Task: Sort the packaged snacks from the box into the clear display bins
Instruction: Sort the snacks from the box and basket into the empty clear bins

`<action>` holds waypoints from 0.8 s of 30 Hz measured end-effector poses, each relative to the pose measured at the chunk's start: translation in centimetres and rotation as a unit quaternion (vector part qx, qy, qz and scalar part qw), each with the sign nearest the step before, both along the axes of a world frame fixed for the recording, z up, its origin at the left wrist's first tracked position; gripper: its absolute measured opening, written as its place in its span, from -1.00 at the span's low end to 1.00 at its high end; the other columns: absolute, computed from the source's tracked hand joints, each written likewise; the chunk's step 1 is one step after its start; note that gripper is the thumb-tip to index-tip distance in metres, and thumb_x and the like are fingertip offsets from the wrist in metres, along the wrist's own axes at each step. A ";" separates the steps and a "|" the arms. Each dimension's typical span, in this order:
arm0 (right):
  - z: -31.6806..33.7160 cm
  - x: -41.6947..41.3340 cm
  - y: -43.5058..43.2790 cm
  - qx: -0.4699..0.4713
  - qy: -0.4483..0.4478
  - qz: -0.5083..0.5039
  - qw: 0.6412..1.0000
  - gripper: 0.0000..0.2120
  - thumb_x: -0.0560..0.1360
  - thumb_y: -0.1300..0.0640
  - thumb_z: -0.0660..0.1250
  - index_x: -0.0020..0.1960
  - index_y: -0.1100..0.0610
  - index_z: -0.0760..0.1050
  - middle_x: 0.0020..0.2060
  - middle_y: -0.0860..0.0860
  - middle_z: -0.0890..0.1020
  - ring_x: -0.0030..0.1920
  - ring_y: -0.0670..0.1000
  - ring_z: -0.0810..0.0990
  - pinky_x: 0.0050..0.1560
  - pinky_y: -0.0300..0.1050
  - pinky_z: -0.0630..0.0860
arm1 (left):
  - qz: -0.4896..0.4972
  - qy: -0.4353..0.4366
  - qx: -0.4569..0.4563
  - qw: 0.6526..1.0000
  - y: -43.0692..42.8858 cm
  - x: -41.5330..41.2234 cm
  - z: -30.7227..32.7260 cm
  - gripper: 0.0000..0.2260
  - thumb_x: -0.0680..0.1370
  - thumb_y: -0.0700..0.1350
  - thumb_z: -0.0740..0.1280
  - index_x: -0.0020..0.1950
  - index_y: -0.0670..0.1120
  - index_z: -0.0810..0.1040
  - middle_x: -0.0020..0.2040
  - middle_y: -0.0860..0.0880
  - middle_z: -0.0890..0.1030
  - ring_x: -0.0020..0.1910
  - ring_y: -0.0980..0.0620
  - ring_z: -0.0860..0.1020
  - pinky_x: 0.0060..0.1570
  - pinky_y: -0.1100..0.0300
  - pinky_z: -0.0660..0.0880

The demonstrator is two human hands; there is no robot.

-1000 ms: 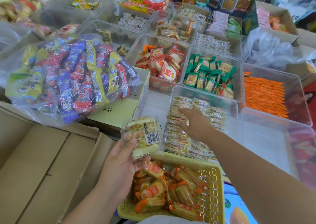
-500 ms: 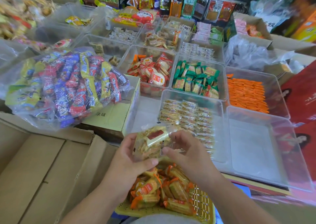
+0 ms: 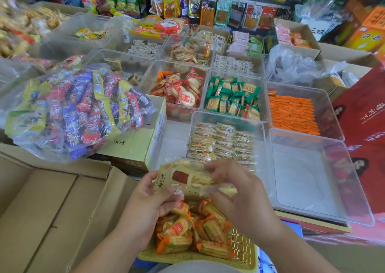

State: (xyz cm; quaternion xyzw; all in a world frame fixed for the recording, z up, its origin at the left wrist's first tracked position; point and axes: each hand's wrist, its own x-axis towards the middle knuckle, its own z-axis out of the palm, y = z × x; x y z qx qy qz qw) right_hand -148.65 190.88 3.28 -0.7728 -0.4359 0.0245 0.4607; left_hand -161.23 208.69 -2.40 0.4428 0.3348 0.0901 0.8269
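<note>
Both hands hold a clear multipack of yellow crackers [image 3: 187, 179] with a red label, level with the near edge of the bins. My left hand [image 3: 152, 197] grips its left end and my right hand [image 3: 235, 189] pinches its right end. Just beyond it stands a clear bin [image 3: 227, 118] stocked with the same small cracker packets [image 3: 220, 143]. Below my hands sits a yellow basket [image 3: 243, 249] of orange-wrapped snacks [image 3: 187, 231]. An open cardboard box [image 3: 52, 210] lies at the lower left.
An empty clear bin [image 3: 308, 181] stands to the right. Farther bins hold orange sticks [image 3: 293, 114], green packets [image 3: 233, 99] and red-white rice crackers [image 3: 183, 91]. A big bag of mixed candy [image 3: 77, 110] rests on a carton [image 3: 135, 145] at the left. Red boxes [image 3: 366, 126] line the right.
My right hand has come back from the cracker bin and taken the right end of the multipack. The pack has turned so its red label faces up.
</note>
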 end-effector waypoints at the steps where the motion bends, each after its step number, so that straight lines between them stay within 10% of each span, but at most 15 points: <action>1: -0.2 0.3 0.0 0.005 -0.071 0.010 0.997 -0.67 0.41 0.27 0.51 -0.02 0.00 0.43 0.16 -0.10 0.63 0.18 -0.03 0.60 0.09 -0.07 0.57 | 0.015 0.008 -0.015 1.000 0.1 0.0 -0.2 -0.55 0.42 -0.23 0.54 0.29 -0.12 0.54 0.00 -0.24 0.71 -0.15 -0.20 0.71 -0.21 0.08 0.68; 10: -3.1 1.1 0.2 -0.028 -0.183 0.068 0.980 -0.75 0.48 0.27 0.44 -0.03 0.04 0.41 0.22 0.00 0.62 0.37 0.07 0.50 0.36 -0.08 0.43 | 0.031 -0.002 -0.134 0.991 -0.3 1.3 0.5 -0.51 0.45 0.07 0.43 0.34 -0.10 0.57 0.14 -0.26 0.70 -0.13 -0.19 0.72 -0.24 0.00 0.68; 24: -4.1 2.4 0.3 -0.064 -0.194 0.100 0.974 -0.95 0.64 0.17 0.23 0.00 0.06 0.41 0.19 0.02 0.64 0.31 0.10 0.54 0.31 -0.10 0.48 | 0.053 0.035 -0.051 0.997 1.5 3.2 -0.3 -0.59 0.43 -0.30 0.47 0.26 -0.18 0.53 0.01 -0.27 0.73 -0.22 -0.13 0.72 -0.39 0.09 0.63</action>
